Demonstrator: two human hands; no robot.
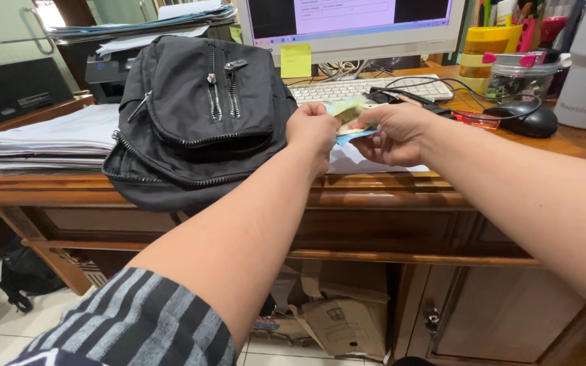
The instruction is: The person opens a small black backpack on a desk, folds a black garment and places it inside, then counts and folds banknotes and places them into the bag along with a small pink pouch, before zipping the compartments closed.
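Banknotes (348, 116) pinched between fingers of left hand (313, 132) and right hand (395, 134), long axis roughly left-right, beside black backpack (198, 115).

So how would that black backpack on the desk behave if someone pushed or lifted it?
The black backpack looks soft and slumped, so it would probably sag when lifted. Its base overhangs the desk edge, so a push toward the person might tip it off. The fabric seems unlikely to slide easily.

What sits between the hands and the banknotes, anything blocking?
Nothing visible. Both the left hand and the right hand already grip the banknotes directly, above the desk, right of the black backpack.
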